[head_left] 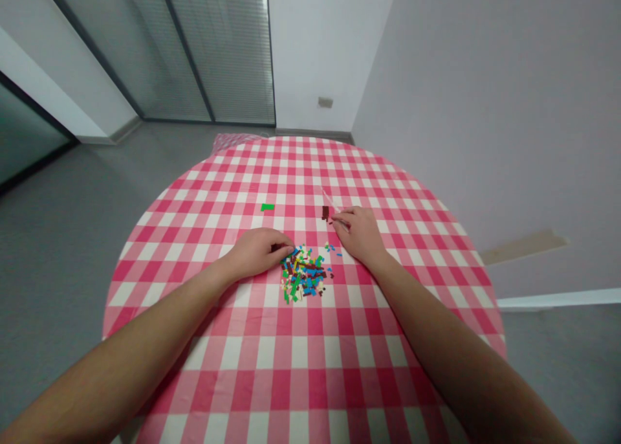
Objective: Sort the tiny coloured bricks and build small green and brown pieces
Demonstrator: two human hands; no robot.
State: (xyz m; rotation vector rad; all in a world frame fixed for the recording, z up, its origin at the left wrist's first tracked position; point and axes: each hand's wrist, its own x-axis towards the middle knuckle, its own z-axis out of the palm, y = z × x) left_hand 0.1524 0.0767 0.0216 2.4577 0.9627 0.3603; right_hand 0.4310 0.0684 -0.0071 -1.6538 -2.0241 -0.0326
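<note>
A heap of small toy building bricks (303,276) in blue, green, brown, yellow and white lies on the checked tablecloth. My left hand (259,252) rests at the heap's upper left edge, its thumb and fingers closed together at the bricks. Whatever is between those fingertips is too small to make out. Beyond the heap, to the right, my right hand (358,233) has its fingers pinched beside a small group of brown bricks (325,212). Dark bits show by its fingertips, but I cannot tell whether it holds one. A flat green piece (267,207) lies apart, farther left.
The round table is covered by a pink and white checked cloth (233,373). A few loose blue bricks (330,247) lie between the heap and my right hand. A thin clear strip (330,197) lies near the brown bricks. Walls and glass panels (233,55) stand beyond the table.
</note>
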